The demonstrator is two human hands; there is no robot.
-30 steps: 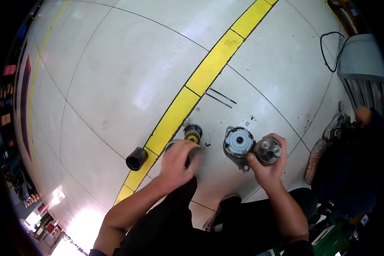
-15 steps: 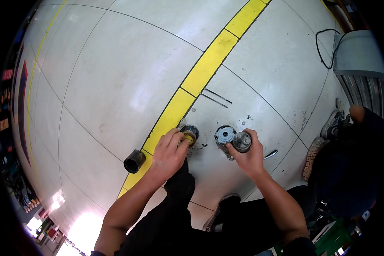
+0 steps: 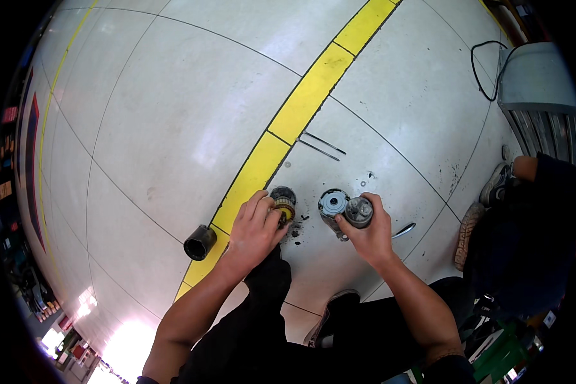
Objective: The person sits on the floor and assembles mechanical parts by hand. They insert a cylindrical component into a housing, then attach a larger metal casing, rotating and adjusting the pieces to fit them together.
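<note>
My left hand (image 3: 255, 227) is closed round a copper-and-yellow motor armature (image 3: 287, 211), just above the floor. A dark round part (image 3: 283, 193) sits against its far side; whether the two are joined I cannot tell. To the right stands a starter motor (image 3: 333, 203) with a pale grey disc face up. My right hand (image 3: 371, 235) grips its attached grey cylinder (image 3: 359, 212), thumb resting between the two. Dark crumbs (image 3: 296, 234) lie on the floor between my hands. A black hollow cylinder (image 3: 200, 243) lies left of my left hand.
Two long thin rods (image 3: 322, 146) lie beyond my hands beside the yellow floor stripe (image 3: 281, 137). A shiny slim tool (image 3: 404, 230) is right of my right hand. Another person's shoe (image 3: 470, 235) and a grey metal cabinet (image 3: 536, 80) with a black cable stand at right.
The armature has turned slightly in my left hand, and more dark crumbs show on the floor beneath it. My right hand keeps its hold on the starter motor.
</note>
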